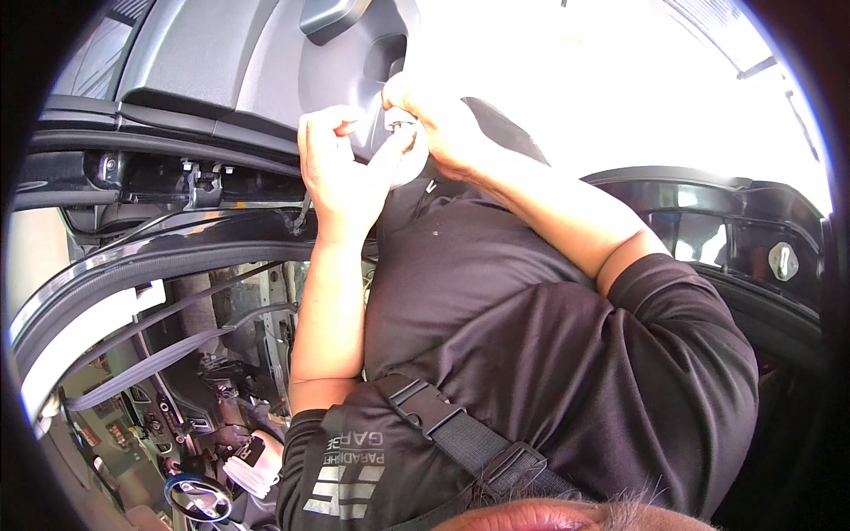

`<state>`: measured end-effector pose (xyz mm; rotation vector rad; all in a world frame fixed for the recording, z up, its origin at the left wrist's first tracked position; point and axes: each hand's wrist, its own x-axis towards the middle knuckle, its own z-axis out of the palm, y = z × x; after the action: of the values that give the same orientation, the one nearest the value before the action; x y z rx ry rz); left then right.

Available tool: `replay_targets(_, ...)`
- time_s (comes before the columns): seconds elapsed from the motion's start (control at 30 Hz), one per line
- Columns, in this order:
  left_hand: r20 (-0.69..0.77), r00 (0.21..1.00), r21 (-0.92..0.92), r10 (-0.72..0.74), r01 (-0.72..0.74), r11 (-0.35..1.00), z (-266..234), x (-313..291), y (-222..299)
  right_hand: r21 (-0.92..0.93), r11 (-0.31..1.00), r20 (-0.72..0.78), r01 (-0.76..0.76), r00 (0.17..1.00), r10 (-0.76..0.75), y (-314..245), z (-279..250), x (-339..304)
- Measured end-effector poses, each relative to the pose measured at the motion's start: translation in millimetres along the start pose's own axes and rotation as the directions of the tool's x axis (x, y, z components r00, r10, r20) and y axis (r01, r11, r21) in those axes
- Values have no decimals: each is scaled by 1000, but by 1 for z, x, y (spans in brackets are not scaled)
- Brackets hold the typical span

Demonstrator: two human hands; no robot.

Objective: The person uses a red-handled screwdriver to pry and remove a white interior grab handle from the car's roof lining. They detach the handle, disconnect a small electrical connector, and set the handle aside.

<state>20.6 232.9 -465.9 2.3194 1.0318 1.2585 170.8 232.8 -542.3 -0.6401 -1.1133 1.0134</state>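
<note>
My left hand is raised in front of the car's dark door panel, its fingers curled and its thumb reaching toward my right hand. Close beside it, my right hand has its fingers bent around a small whitish piece. The tip of my left thumb meets that piece. Bright light washes out its shape, so its kind is unclear. A pale rounded thing shows just below the two hands, partly hidden by them. Whatever my left fingers pinch is too small to make out.
An open car door with a grey-black inner panel stands beyond my hands. On the left the door frame borders the cabin, with a seat belt and a steering wheel. Black bodywork with a metal striker lies to the right.
</note>
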Motion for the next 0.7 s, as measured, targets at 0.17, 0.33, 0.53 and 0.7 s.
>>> replay_targets(0.17,150,986,110,-74,58,992,-2,2,13,244,963,34,-116,993,111,-12,1,3)
replay_targets(0.33,146,979,117,-140,123,985,0,-3,8,67,992,114,-106,989,98,-18,-6,4)
replay_targets(0.53,179,959,164,-218,189,968,-4,-1,14,2,998,255,65,965,-63,11,-20,11)
replay_targets(0.7,195,966,116,-172,152,982,-10,-4,5,17,1000,242,24,970,-28,-8,-12,8)
